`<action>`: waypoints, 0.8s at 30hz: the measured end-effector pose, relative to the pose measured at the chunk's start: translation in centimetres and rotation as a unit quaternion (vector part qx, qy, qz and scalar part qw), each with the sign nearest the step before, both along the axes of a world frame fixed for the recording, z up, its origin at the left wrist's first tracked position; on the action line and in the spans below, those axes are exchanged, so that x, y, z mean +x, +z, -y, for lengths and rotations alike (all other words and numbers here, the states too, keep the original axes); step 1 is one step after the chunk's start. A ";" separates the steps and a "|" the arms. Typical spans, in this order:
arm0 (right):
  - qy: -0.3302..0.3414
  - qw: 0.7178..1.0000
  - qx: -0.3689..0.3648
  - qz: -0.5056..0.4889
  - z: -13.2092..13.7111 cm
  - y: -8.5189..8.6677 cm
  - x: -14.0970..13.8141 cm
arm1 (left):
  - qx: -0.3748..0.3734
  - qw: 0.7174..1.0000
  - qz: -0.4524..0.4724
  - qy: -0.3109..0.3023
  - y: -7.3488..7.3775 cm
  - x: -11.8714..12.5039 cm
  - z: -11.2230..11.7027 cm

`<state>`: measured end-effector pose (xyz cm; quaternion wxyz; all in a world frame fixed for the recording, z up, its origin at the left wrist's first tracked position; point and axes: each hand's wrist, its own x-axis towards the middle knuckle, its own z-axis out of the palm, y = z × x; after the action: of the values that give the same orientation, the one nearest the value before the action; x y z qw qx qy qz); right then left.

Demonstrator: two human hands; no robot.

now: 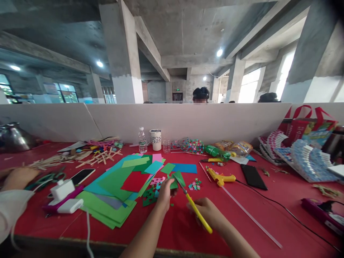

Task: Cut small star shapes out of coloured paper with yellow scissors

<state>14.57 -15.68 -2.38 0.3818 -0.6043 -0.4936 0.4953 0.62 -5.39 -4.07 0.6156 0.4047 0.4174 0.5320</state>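
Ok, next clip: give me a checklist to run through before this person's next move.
1. Left hand has hold of the green paper: ok.
2. Right hand has hold of the yellow-handled scissors: ok.
3. Left hand well away from the scissors' blades: not ok, it looks close to them.
4. Yellow glue gun apart from both hands: ok, it lies to their right on the red tabletop.
5. Glue gun switched off: cannot tell, no switch or light is readable.
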 end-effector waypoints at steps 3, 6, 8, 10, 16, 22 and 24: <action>-0.025 1.000 0.014 0.004 -0.3 -0.8 -0.3 | 0.000 1.000 0.006 0.003 0.1 0.0 0.0; -0.039 0.999 0.017 -0.003 -0.5 -1.3 -0.4 | 0.008 1.000 0.008 0.003 0.3 0.1 0.0; -0.033 0.999 0.016 -0.015 -0.6 -1.4 -0.4 | 0.013 1.000 0.007 0.004 0.3 0.2 0.0; -0.017 0.999 0.008 -0.031 -0.6 -1.4 -0.3 | 0.013 1.000 0.004 0.008 0.2 0.1 -0.1; 0.018 0.998 -0.014 -0.064 -0.8 -1.4 -0.1 | 0.010 1.000 -0.007 0.011 0.2 0.0 -0.1; 0.034 0.996 -0.009 -0.079 -1.1 -1.9 0.5 | 0.012 0.999 -0.023 0.021 0.6 0.1 0.3; 0.040 0.995 -0.012 -0.085 -1.2 -2.0 0.7 | 0.010 0.999 -0.028 0.027 0.6 0.1 0.4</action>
<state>15.26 -14.46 -4.41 0.3950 -0.5441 -0.4771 0.5660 0.70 -5.76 -3.44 0.5851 0.4143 0.4398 0.5408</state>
